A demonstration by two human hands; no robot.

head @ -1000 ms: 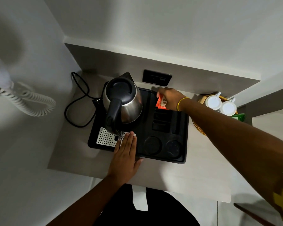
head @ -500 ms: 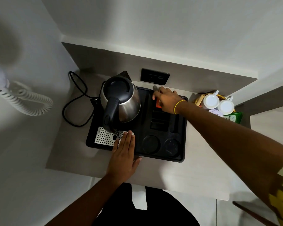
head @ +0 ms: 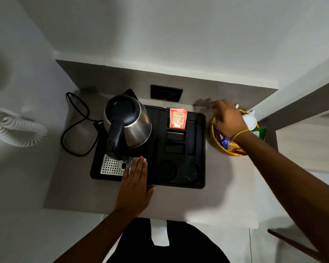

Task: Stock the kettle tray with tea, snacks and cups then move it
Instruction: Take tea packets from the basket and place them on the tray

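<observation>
Head view shows what has changed in the past second: the orange tea packet (head: 178, 118), held over the back of the tray a moment ago, now lies released in the rearmost slot of the black tray (head: 201, 149), and the right hand (head: 229, 120) has left it and swung over to the woven basket (head: 219, 147) just beside the tray's right edge. That hand is motion-blurred, fingers spread over the basket's contents, and I cannot tell whether it has closed on anything yet. The left hand (head: 134, 186) has not moved; it lies flat and open on the tray's front edge, fingertips touching the perforated metal grille (head: 112, 166) below the kettle (head: 128, 122), apparently steadying the tray. So the first tea item looks done, and the next pick is probably another sachet or a snack from the basket. The two small slots behind the round cup wells are bare, and a white cup (head: 250, 119) waits at the basket's far side.
</observation>
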